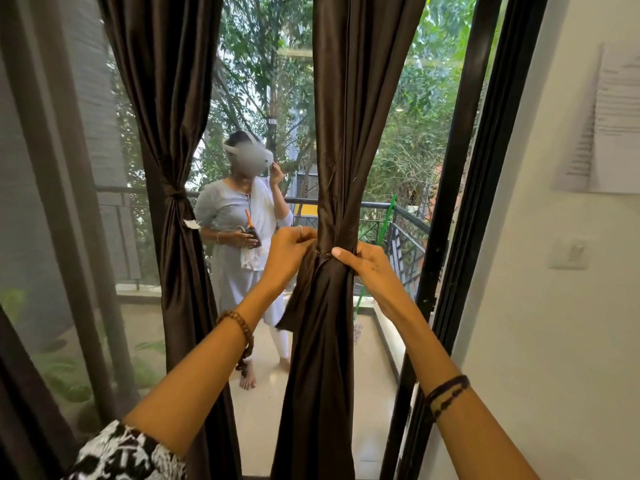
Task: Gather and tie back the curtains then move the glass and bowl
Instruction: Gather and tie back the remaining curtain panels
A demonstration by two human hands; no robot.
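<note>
A dark brown satin curtain panel on the left (176,216) hangs already cinched at its waist. Beyond the glass, a person in pale grey clothes (242,237) stands on the balcony. At centre, the left hand (289,251) pinches the fabric tie while the right hand (363,263) clasps the gathered second brown curtain (332,168); both grips are clenched on cloth. Tying appears unfinished; next, likely, the knot needs cinching. Glass and bowl are not in view.
</note>
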